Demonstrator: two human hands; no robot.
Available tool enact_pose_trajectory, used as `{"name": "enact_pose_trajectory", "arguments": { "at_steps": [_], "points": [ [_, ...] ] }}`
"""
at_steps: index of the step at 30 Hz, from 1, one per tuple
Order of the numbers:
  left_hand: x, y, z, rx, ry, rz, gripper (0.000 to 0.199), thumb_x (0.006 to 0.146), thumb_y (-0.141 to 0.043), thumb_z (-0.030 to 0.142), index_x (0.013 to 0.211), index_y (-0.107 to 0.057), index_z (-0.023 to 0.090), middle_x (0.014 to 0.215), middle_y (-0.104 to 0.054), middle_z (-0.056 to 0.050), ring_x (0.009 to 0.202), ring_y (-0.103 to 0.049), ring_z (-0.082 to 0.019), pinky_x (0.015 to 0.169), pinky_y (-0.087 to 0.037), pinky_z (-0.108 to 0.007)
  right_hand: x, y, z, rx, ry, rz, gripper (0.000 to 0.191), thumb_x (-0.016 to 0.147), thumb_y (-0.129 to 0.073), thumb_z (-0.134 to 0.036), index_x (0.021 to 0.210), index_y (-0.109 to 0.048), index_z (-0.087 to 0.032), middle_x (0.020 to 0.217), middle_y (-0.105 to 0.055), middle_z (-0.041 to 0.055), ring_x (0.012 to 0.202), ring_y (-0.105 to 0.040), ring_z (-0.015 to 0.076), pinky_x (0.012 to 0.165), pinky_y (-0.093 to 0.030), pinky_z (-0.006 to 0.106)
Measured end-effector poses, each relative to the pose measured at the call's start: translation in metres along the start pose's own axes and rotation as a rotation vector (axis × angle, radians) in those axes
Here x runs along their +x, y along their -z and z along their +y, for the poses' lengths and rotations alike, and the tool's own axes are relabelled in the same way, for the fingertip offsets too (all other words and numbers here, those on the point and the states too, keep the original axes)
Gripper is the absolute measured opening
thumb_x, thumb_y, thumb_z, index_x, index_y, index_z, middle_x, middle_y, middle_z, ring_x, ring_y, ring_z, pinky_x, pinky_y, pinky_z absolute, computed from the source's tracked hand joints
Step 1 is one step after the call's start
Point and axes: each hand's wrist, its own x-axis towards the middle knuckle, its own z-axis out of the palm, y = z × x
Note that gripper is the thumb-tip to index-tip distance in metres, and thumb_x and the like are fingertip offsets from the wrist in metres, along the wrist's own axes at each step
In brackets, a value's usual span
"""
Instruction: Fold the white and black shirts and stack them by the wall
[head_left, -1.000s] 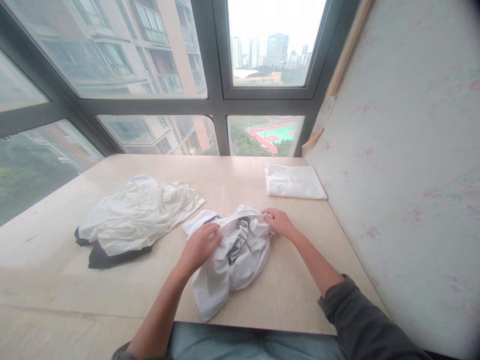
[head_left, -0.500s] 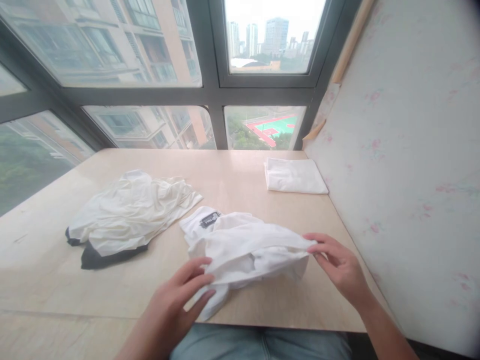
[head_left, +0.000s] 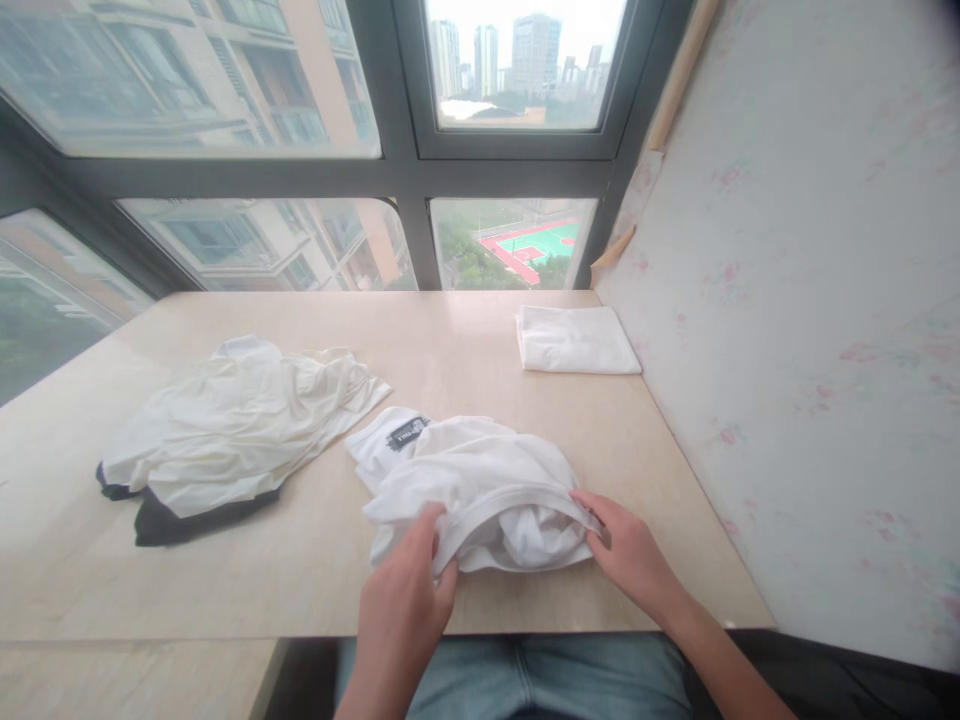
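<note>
A crumpled white shirt [head_left: 480,460] with a black printed label at its upper left lies near the table's front edge. Its curved hem opens toward me, with bunched fabric inside. My left hand [head_left: 411,590] pinches the left end of that hem between thumb and fingers. At the right end of the hem, my right hand [head_left: 634,550] grips the cloth in the same way.
On the left of the wooden table [head_left: 450,340] lies a rumpled cream garment [head_left: 240,420] with black trim. A folded white cloth [head_left: 577,340] rests at the back right, beside the flowered wall [head_left: 795,320]. Windows [head_left: 525,240] stand behind the table.
My left hand has closed on the shirt's hem. My right hand has moved left and closer in, and the hem now bows open toward me. The view has shifted slightly.
</note>
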Motion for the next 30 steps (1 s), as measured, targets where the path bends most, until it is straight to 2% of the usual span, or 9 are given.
{"name": "enact_pose_trajectory", "arguments": {
  "at_steps": [5,8,11,14,16,21,25,27,30],
  "points": [
    [0.016,0.030,-0.001,0.074,-0.136,0.130,0.045,0.081,-0.056,0.025,0.125,-0.061,0.034,0.100,-0.073,-0.004,0.082,-0.069,-0.024,0.069,-0.050,-0.032,0.017,0.043,-0.023,-0.011,0.023,0.226,0.032,0.087,-0.048,-0.025,0.110,-0.071,-0.024,0.113,-0.073,0.0075,0.106,-0.068,0.0264,0.095,-0.053,0.041],
    [0.036,0.058,0.001,-0.116,-0.211,0.193,0.027,0.080,-0.055,0.028,0.102,-0.070,0.031,0.115,-0.066,-0.008,0.106,-0.062,-0.030,0.094,-0.048,-0.042,0.031,0.073,-0.045,0.093,-0.033,0.270,0.030,0.092,-0.048,-0.032,0.112,-0.068,-0.023,0.111,-0.073,0.0067,0.105,-0.066,0.0251,0.089,-0.053,0.035],
    [0.060,0.079,0.003,-0.513,-0.217,-0.028,0.027,0.086,-0.045,0.041,0.087,-0.066,0.025,0.118,-0.065,-0.009,0.114,-0.057,-0.033,0.102,-0.043,-0.048,0.051,0.089,-0.064,0.291,-0.083,0.240,0.028,0.093,-0.047,-0.036,0.104,-0.067,-0.021,0.098,-0.072,0.0054,0.092,-0.066,0.0215,0.073,-0.051,0.026],
    [0.085,0.091,0.001,-0.765,-0.058,-0.374,0.035,0.090,-0.043,0.052,0.087,-0.061,0.022,0.088,-0.067,-0.004,0.085,-0.061,-0.024,0.079,-0.051,-0.035,0.077,0.100,-0.079,0.478,-0.132,0.115,0.026,0.091,-0.049,-0.038,0.095,-0.066,-0.019,0.085,-0.068,0.0027,0.075,-0.062,0.0165,0.061,-0.046,0.022],
    [0.100,0.096,-0.003,-0.846,0.020,-0.480,0.034,0.088,-0.053,0.054,0.086,-0.061,0.021,0.082,-0.064,-0.002,0.079,-0.060,-0.020,0.071,-0.050,-0.028,0.092,0.109,-0.087,0.525,-0.167,-0.020,0.026,0.089,-0.053,-0.040,0.094,-0.066,-0.018,0.082,-0.067,0.0018,0.070,-0.060,0.0146,0.057,-0.045,0.020],
    [0.126,0.117,-0.033,-1.001,0.114,-0.596,0.032,0.078,-0.071,0.051,0.089,-0.065,0.021,0.077,-0.063,-0.001,0.068,-0.058,-0.014,0.056,-0.042,-0.019,0.107,0.135,-0.088,0.654,-0.126,-0.435,0.047,0.078,-0.070,-0.051,0.113,-0.067,-0.019,0.106,-0.072,0.0069,0.089,-0.068,0.0196,0.070,-0.053,0.025],
    [0.138,0.130,-0.061,-0.819,0.164,-0.585,0.034,0.076,-0.073,0.052,0.089,-0.070,0.021,0.077,-0.067,-0.001,0.069,-0.060,-0.015,0.058,-0.043,-0.020,0.103,0.133,-0.070,0.579,-0.033,-0.550,0.056,0.072,-0.076,-0.046,0.120,-0.066,-0.019,0.110,-0.071,0.0087,0.102,-0.066,0.0244,0.082,-0.054,0.033],
    [0.142,0.133,-0.069,-0.673,0.135,-0.614,0.037,0.076,-0.072,0.055,0.091,-0.071,0.021,0.079,-0.068,-0.001,0.072,-0.061,-0.017,0.060,-0.044,-0.021,0.102,0.123,-0.061,0.390,-0.012,-0.433,0.040,0.074,-0.073,-0.045,0.105,-0.071,-0.019,0.097,-0.072,0.0065,0.092,-0.066,0.0232,0.076,-0.053,0.032],
    [0.143,0.135,-0.075,-0.502,0.049,-0.686,0.037,0.076,-0.070,0.056,0.082,-0.072,0.020,0.075,-0.067,-0.001,0.071,-0.060,-0.017,0.058,-0.042,-0.021,0.102,0.103,-0.052,0.026,-0.011,-0.025,0.030,0.082,-0.063,-0.046,0.068,-0.063,-0.020,0.069,-0.064,0.0021,0.067,-0.056,0.0174,0.059,-0.041,0.026]
  ]
}}
